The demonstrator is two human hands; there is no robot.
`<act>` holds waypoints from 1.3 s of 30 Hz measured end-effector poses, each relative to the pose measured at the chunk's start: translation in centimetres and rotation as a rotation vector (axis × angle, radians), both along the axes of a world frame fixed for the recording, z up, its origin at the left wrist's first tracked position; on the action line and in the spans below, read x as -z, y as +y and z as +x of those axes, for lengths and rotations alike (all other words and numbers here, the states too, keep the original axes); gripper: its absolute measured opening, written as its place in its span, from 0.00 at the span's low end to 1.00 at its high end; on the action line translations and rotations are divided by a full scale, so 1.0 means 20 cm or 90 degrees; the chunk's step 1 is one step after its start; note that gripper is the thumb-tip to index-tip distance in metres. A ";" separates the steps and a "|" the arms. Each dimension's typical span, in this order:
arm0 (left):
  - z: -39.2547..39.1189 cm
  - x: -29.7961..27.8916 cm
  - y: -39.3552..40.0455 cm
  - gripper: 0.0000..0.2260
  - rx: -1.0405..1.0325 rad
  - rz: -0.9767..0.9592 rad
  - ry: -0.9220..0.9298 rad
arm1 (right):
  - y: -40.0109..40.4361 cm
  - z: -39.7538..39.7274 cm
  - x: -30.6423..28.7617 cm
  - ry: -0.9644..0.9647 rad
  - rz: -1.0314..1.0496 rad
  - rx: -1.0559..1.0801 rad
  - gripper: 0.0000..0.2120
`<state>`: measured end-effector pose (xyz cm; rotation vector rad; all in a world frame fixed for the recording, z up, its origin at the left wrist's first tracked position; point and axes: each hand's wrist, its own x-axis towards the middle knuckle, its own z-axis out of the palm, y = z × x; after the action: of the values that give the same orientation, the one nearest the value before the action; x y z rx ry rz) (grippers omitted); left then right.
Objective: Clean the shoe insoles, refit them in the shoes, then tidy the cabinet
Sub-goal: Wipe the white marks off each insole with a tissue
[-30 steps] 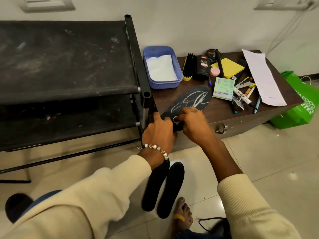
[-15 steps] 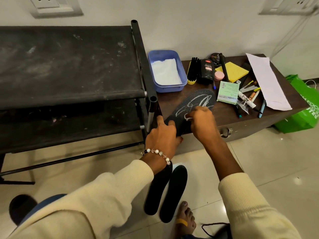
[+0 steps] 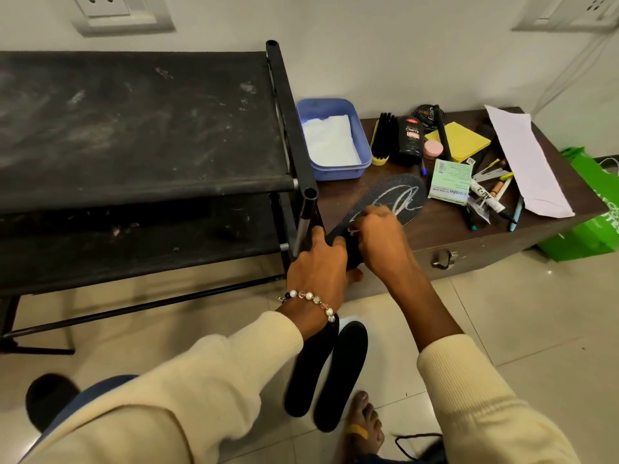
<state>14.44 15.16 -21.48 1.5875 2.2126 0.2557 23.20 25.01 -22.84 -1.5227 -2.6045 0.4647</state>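
Insole (image 3: 392, 202) lies on the desk (image 3: 435, 229), heel poking off the edge just right of the rack (image 3: 140, 128). Left hand (image 3: 318, 262) has its fingers curled round that heel, probably to steady it. Right hand (image 3: 378, 236) pinches something small against the marked-up top; can't tell what. Two more insoles (image 3: 338, 373) wait on the floor below.

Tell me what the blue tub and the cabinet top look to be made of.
Blue tub: likely plastic, judging by its smooth moulded rim, rounded corners and even colour. Cabinet top: dark brown wood or wood-look laminate, slightly glossy with faint reflections; which one cannot be told.
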 end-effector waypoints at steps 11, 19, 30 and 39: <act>-0.02 0.00 -0.01 0.27 0.012 0.003 -0.026 | 0.05 -0.05 0.02 -0.024 0.086 -0.097 0.14; -0.02 0.00 -0.01 0.26 0.015 -0.002 -0.034 | 0.04 -0.05 0.01 -0.029 0.079 -0.060 0.14; -0.02 0.01 -0.01 0.26 0.020 0.000 -0.041 | 0.03 -0.04 -0.04 -0.051 0.082 -0.028 0.16; -0.02 -0.01 -0.01 0.25 0.020 0.005 -0.043 | 0.02 0.11 -0.07 -0.030 0.065 -0.040 0.16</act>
<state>14.00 14.95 -21.29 1.5931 2.1358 0.3048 25.41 25.48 -21.39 -1.4402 -2.6735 0.2987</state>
